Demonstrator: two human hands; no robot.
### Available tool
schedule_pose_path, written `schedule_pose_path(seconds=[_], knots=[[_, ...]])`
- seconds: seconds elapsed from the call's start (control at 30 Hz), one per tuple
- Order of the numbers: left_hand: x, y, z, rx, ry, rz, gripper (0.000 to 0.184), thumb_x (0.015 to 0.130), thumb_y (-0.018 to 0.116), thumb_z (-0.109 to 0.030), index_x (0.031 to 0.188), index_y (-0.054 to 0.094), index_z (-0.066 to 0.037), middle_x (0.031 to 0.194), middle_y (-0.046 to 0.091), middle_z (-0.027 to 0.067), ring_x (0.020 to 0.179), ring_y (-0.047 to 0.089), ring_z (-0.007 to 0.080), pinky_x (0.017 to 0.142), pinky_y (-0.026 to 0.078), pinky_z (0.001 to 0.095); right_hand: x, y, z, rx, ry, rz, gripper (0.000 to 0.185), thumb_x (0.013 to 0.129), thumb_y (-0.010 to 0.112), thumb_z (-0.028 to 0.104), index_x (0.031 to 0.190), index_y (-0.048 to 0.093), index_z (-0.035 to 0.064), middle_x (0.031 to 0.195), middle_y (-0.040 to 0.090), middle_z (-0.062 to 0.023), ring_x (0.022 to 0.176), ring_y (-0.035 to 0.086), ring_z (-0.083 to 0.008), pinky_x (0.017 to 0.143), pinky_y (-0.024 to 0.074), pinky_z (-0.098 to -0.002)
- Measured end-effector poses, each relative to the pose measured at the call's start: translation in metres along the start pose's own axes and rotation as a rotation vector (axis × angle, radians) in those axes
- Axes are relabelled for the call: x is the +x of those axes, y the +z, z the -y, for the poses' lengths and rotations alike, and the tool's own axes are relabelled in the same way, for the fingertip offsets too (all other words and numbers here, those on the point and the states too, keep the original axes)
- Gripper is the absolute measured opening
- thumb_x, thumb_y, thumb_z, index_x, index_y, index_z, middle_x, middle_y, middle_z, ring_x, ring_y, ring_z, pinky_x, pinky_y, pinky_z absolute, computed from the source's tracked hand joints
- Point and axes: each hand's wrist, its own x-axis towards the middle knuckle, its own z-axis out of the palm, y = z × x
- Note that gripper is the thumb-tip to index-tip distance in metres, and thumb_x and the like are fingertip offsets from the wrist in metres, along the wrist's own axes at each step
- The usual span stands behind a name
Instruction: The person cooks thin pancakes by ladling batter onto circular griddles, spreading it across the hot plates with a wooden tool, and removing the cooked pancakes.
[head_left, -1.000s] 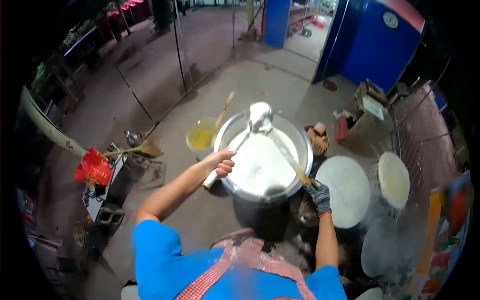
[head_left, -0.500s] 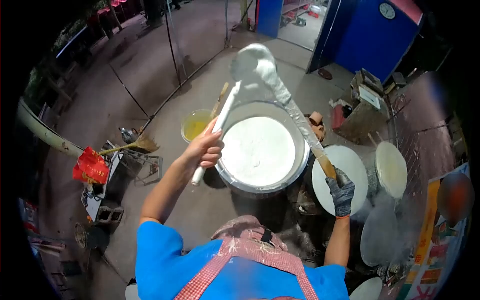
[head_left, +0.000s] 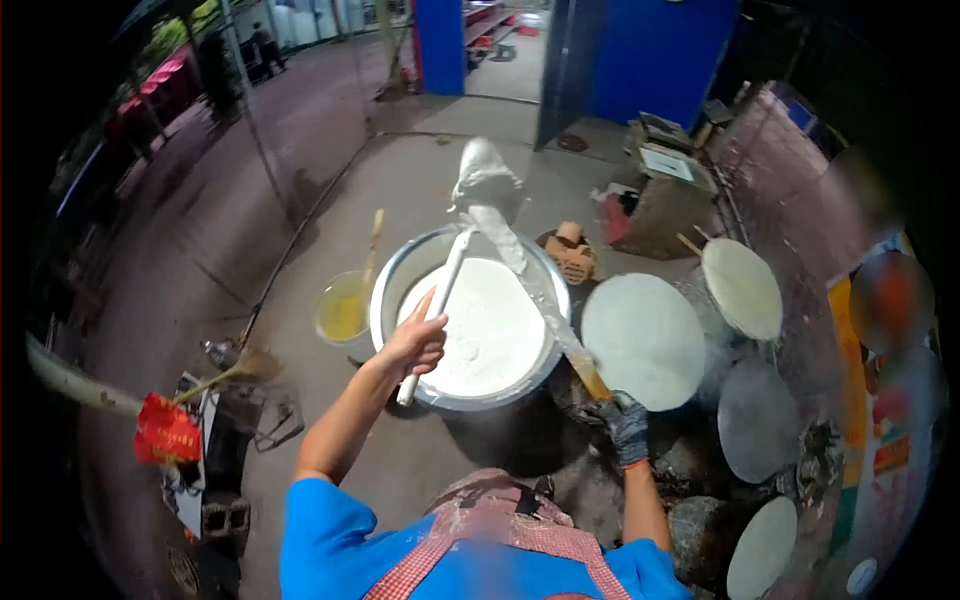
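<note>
My bare left hand (head_left: 413, 342) is closed around a white-coated stick (head_left: 440, 310), its tip touching or close to the ladle's neck. In a grey glove, my right hand (head_left: 628, 428) grips the wooden end of a long-handled ladle (head_left: 490, 182). White batter coats the ladle's head and most of its handle. Below both tools stands a wide metal pot (head_left: 385, 290) of smooth white batter (head_left: 500, 325). To its left is a clear bowl (head_left: 342, 308) of yellow liquid with a wooden-handled tool (head_left: 374, 240) in it. A large pale round disc (head_left: 643, 342) lies beside my right hand.
More round discs stand on the right, one tilted (head_left: 741, 288), one grey (head_left: 758, 420) and one low down (head_left: 762, 550). Bricks (head_left: 570, 255) sit behind the pot, near a box-like stand (head_left: 665, 195). At the left are a red bag (head_left: 167, 430) and a broom (head_left: 250, 368).
The camera view has tilted up and shifted. The ladle's head has come lower and nearer the pot, and the stick's tip now meets or nearly meets its neck. Both grips are unchanged.
</note>
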Motion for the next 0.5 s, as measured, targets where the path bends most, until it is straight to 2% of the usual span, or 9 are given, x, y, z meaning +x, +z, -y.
schedule_pose_path(seconds=[0.03,0.07,0.13,0.17,0.2,0.3,0.33,0.43,0.5], knots=[[0.005,0.002,0.007,0.017,-0.041,0.048,0.064,0.086,0.045,-0.022,0.132,0.004,-0.033,0.049,0.021,-0.0046,0.035,0.018,0.0042,0.027,0.017,0.0174,-0.001,0.001,-0.001,-0.164,-0.035,-0.006,0.034,0.074,0.062,0.027,0.085,0.057,-0.0045,0.081,0.061,-0.0149,0.074,0.057,-0.0226,0.072,0.0438,-0.0314],[0.009,0.008,0.016,-0.026,-0.107,-0.024,0.053,0.086,0.045,-0.022,0.13,0.016,-0.033,0.049,0.021,-0.0046,0.035,0.019,0.0041,0.027,0.015,0.0164,-0.001,0.003,-0.018,-0.307,-0.057,0.017,0.038,0.074,0.061,0.031,0.087,0.057,-0.0046,0.084,0.061,-0.0163,0.079,0.056,-0.0252,0.074,0.0433,-0.0321],[0.031,-0.005,0.045,-0.41,-0.298,-0.029,0.016,0.087,0.044,-0.022,0.103,0.045,-0.024,0.049,0.022,-0.0045,0.035,0.019,0.0038,0.026,0.016,0.0158,-0.011,0.007,-0.049,-0.563,-0.005,0.031,0.047,0.073,0.059,0.042,0.088,0.058,-0.003,0.084,0.06,-0.0192,0.08,0.056,-0.0321,0.071,0.0436,-0.0348],[0.039,-0.005,0.047,-0.661,-0.473,-0.031,0.024,0.087,0.043,-0.02,0.066,0.037,-0.013,0.048,0.023,-0.0048,0.034,0.02,0.0028,0.025,0.018,0.0157,-0.019,0.002,-0.05,-0.549,0.08,0.088,0.047,0.073,0.058,0.043,0.087,0.059,-0.0021,0.081,0.059,-0.0203,0.078,0.056,-0.0329,0.069,0.0434,-0.036],[0.045,-0.005,0.048,-0.881,-0.669,-0.056,0.036,0.087,0.042,-0.019,0.057,0.024,-0.014,0.046,0.024,-0.005,0.033,0.021,0.0023,0.024,0.021,0.0164,-0.031,-0.004,-0.051,-0.533,0.163,0.147,0.047,0.073,0.058,0.044,0.087,0.059,-0.0012,0.078,0.058,-0.0214,0.075,0.056,-0.0337,0.067,0.0432,-0.0372],[0.025,0.039,0.044,-0.597,-0.571,-0.102,0.022,0.086,0.044,-0.018,0.067,0.034,-0.013,0.049,0.027,-0.004,0.033,0.022,0.0031,0.024,0.02,0.0164,-0.067,-0.04,-0.024,-0.465,0.151,0.004,0.04,0.07,0.065,0.034,0.083,0.059,-0.0032,0.075,0.06,-0.0186,0.067,0.057,-0.0272,0.063,0.0445,-0.0337],[0.02,0.045,0.047,-0.67,-0.531,-0.015,0.006,0.087,0.043,-0.02,0.082,0.042,-0.017,0.049,0.026,-0.0039,0.033,0.021,0.0035,0.023,0.018,0.0166,-0.077,-0.055,-0.021,-0.419,0.167,-0.029,0.037,0.07,0.066,0.031,0.082,0.059,-0.0031,0.075,0.06,-0.0179,0.066,0.057,-0.0253,0.062,0.0448,-0.0329],[0.015,0.088,0.073,-0.446,-0.374,0.223,0.023,0.089,0.039,-0.022,0.106,0.039,-0.037,0.049,0.024,-0.0038,0.034,0.021,0.0039,0.024,0.017,0.0153,-0.097,-0.084,-0.041,-0.166,0.041,-0.175,0.025,0.071,0.066,0.019,0.086,0.059,-0.0001,0.077,0.06,-0.0156,0.065,0.055,-0.0185,0.063,0.0451,-0.0308],[0.023,0.122,0.099,-0.49,-0.449,0.174,0.027,0.089,0.037,-0.024,0.109,0.038,-0.043,0.049,0.023,-0.0039,0.033,0.02,0.0038,0.025,0.018,0.0147,-0.108,-0.107,-0.027,-0.187,0.048,-0.124,0.033,0.074,0.063,0.029,0.092,0.058,0.001,0.083,0.06,-0.0145,0.074,0.055,-0.0208,0.069,0.0435,-0.0323]])
